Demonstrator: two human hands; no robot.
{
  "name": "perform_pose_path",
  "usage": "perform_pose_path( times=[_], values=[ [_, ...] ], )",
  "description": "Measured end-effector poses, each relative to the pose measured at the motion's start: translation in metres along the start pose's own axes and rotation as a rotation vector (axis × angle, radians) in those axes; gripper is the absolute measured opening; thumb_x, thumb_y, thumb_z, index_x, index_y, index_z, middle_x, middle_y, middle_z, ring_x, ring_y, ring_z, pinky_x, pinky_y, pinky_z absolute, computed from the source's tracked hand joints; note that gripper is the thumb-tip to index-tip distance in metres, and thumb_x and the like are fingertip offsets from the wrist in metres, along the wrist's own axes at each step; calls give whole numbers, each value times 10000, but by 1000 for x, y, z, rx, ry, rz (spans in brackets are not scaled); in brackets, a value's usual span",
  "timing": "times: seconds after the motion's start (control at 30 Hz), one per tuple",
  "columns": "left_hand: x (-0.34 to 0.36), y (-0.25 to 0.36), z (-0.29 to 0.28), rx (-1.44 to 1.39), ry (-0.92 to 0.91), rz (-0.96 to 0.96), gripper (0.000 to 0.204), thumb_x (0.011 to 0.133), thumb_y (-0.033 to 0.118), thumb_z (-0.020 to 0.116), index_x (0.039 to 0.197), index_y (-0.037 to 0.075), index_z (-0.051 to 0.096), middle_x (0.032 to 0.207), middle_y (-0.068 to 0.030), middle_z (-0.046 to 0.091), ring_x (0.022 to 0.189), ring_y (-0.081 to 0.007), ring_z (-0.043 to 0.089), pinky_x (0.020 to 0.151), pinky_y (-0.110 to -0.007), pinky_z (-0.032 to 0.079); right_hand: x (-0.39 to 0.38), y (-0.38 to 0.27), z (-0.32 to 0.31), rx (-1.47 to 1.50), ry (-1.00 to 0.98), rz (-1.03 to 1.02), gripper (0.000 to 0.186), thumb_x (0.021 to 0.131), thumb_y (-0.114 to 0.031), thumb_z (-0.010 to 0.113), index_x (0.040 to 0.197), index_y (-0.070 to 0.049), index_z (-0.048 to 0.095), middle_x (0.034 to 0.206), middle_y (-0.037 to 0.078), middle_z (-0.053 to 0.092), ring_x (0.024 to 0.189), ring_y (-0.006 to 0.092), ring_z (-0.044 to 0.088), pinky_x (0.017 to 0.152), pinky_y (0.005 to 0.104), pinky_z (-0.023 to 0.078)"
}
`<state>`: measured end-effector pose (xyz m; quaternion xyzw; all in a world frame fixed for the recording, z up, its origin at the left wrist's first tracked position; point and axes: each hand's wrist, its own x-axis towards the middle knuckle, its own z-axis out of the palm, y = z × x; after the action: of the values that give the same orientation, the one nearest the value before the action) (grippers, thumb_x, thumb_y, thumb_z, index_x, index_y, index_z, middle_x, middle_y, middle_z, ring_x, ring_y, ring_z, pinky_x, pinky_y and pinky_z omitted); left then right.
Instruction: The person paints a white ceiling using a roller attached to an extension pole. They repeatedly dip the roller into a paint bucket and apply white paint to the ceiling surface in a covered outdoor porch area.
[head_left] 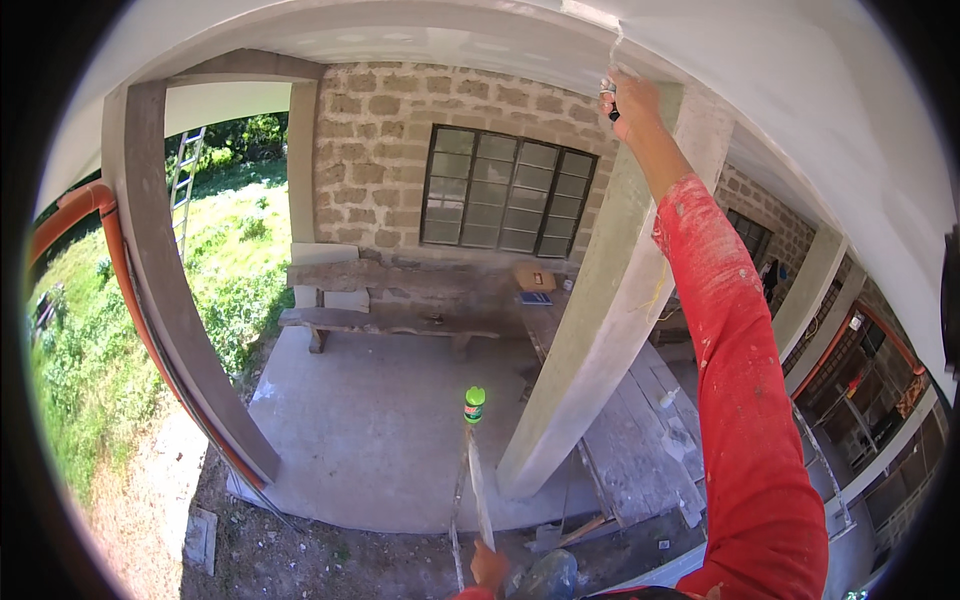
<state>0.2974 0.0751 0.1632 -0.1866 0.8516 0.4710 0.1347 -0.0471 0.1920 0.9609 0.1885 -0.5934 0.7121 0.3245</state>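
My right hand (636, 105) is raised high at the upper right, its fingers closed round the handle of a paint roller (592, 14). The white roller lies against the pale ceiling beam (520, 12), just beyond the hand. Low in the middle, my left hand (490, 567) is closed at the near end of a pale wooden bar (481, 490). At the bar's far end sits a bright green plastic bottle (474, 405), apart from both hands. My right sleeve is red and spattered with white; most of my left arm is out of view.
A concrete column (600, 350) rises beside my right arm. Another column (150, 260), with an orange pipe (125, 270) along it, stands left. A wooden bench (400, 322) runs below the window (505, 190). A plank table (640, 430) lies right, and a ladder (186, 185) leans outside.
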Motion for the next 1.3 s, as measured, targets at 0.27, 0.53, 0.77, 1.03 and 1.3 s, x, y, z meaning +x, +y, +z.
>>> perform_pose_path(
  times=[0.27,0.53,0.77,1.03,1.3],
  values=[
    [21,-24,29,71,27,47,662,905,268,656,1420,-2,342,972,-242,706,918,-417,693,808,-507,549,97,39,-8,73,-4,40,77,991,-71,581,972,-2,551,833,98,544,585,176,486,492,311,375],
    [21,-36,48,183,12,83,762,939,276,619,1550,-30,283,900,-190,730,826,-351,724,712,-461,590,23,14,-28,88,-53,-5,68,992,-86,591,1007,-22,573,820,48,529,581,126,475,481,284,364],
    [11,-6,14,90,42,39,677,941,275,614,1486,-18,341,894,-186,730,819,-351,722,711,-463,590,-131,-42,-15,100,-68,-116,205,1014,-93,583,1200,-14,616,811,19,530,542,87,458,439,260,347],
    [18,-11,20,99,53,81,582,944,275,610,1413,-3,407,886,-182,731,811,-352,720,710,-465,589,-254,-96,-31,76,9,-159,439,1032,-142,600,1452,-28,538,803,11,546,485,63,432,401,229,326],
    [22,-18,26,106,54,113,491,947,274,605,1340,11,473,879,-178,731,803,-353,718,709,-468,588,-337,-129,-39,67,59,-229,455,1046,-162,585,1482,-51,516,804,4,549,479,43,423,397,204,331]
  ],
)
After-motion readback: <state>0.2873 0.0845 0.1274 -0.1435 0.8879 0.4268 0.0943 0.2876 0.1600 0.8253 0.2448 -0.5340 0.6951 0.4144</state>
